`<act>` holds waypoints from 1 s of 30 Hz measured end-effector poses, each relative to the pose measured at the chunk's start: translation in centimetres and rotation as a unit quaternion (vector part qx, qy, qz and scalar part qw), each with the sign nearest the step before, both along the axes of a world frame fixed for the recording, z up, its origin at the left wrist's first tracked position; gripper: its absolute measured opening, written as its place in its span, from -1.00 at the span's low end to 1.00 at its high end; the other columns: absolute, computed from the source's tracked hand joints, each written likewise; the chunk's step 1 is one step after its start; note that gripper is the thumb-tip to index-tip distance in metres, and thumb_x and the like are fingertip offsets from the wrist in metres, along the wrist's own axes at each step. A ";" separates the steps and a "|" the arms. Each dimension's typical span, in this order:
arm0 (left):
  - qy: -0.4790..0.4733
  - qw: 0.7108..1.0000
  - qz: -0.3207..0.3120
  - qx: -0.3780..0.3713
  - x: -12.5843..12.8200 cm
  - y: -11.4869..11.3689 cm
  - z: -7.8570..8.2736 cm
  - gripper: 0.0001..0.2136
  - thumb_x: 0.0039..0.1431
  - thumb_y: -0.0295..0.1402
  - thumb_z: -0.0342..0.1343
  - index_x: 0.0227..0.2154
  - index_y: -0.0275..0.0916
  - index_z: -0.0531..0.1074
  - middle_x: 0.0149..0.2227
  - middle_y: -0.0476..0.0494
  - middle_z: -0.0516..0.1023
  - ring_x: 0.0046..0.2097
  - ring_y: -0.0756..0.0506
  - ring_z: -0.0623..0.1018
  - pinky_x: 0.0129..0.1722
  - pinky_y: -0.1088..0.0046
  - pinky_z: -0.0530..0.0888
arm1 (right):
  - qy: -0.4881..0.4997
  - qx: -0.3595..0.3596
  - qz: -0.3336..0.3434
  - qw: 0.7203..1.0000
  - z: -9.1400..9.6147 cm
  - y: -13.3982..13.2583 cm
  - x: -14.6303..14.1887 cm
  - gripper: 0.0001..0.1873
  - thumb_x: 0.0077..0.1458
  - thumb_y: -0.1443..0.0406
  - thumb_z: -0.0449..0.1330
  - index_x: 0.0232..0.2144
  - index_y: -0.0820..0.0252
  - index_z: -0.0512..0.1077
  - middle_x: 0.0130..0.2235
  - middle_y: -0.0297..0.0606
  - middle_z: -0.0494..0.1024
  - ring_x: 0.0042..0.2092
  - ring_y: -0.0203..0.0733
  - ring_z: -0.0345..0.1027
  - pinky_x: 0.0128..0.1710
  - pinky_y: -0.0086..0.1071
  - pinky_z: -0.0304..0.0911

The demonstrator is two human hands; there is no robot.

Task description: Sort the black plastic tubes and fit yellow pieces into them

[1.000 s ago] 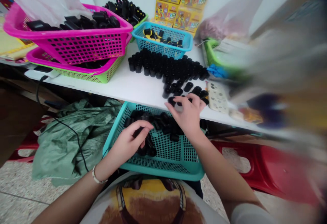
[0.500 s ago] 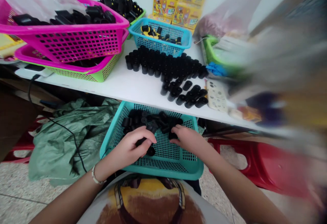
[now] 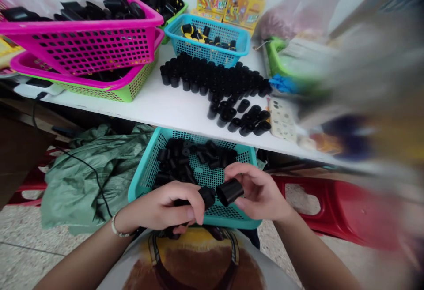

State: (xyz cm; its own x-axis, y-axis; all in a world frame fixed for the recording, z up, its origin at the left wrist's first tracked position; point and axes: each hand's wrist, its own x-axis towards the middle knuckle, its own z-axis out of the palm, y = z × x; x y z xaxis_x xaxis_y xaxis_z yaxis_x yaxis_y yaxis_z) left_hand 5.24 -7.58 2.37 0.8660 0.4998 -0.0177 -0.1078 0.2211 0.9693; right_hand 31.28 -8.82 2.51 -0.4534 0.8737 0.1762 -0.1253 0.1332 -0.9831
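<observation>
While the teal plastic basket (image 3: 142,171) rests just beyond a printed T-shirt (image 3: 195,268), the left hand (image 3: 162,206) curls narrowly around a black cylindrical piece (image 3: 207,196), and the right hand (image 3: 260,190) grips a second black cylinder (image 3: 229,192) between fingers and thumb. The two pieces sit almost end to end above the basket. A beaded bracelet (image 3: 115,227) circles the left wrist. More matte black pieces (image 3: 175,160) lie jumbled on the basket's open mesh floor. To the left, a crumpled green woven sack (image 3: 89,179) lies under a thin black cable (image 3: 82,162), and to the right stands a glossy red plastic stool (image 3: 331,210).

Beyond, the white surface (image 3: 172,109) carries tightly packed upright black cylinders (image 3: 212,78), with looser ones (image 3: 245,118) at the near edge. Stacked perforated pink and green baskets (image 3: 82,51) fill the left side, a blue mesh basket (image 3: 205,51) stands behind the rows, and yellow printed boxes (image 3: 232,3) are piled farthest back. A blurred object hides the right side.
</observation>
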 end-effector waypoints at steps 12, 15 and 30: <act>0.017 0.998 -0.031 0.044 0.2 -0.4 1.0 -0.79 0.34 -0.29 -0.02 -0.32 -0.21 0.47 -0.37 -0.05 0.36 -0.56 0.13 0.41 -0.58 0.64 0.31 | -0.016 0.030 0.026 0.999 1.4 -0.1 -1.0 -0.53 0.03 0.49 0.23 -0.01 0.02 0.43 -0.05 -0.19 0.39 -0.13 -0.24 0.36 -0.19 -0.37 0.37; 0.024 0.998 -0.043 0.035 0.1 -0.9 0.9 -0.82 0.34 -0.26 -0.04 -0.23 -0.17 0.43 -0.34 -0.05 0.37 -0.54 0.12 0.42 -0.57 0.64 0.32 | -0.066 0.062 0.058 0.994 2.2 -0.4 -1.3 -0.50 -0.04 0.53 0.25 -0.05 0.02 0.42 -0.09 -0.24 0.39 -0.20 -0.32 0.35 -0.27 -0.46 0.35; -0.062 0.936 0.305 -0.166 0.7 -0.3 0.0 -0.89 0.28 -0.26 -0.03 -0.17 -0.07 0.22 -0.22 -0.02 0.29 -0.42 0.03 0.35 -0.64 0.60 0.36 | -0.346 0.345 -0.254 0.835 0.9 6.9 -4.4 -0.90 0.14 0.25 0.24 -0.34 0.11 0.38 -0.19 -0.25 0.57 -0.03 -0.05 0.33 -0.02 -0.14 0.17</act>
State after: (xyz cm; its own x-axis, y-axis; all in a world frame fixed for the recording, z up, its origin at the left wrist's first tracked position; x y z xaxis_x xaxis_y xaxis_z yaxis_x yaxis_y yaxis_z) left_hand 5.92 -7.86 2.40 0.4270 0.8867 -0.1771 -0.4192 0.3677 0.8301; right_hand 26.88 -1.96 3.42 -0.2578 0.7826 0.5667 0.6848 0.5617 -0.4642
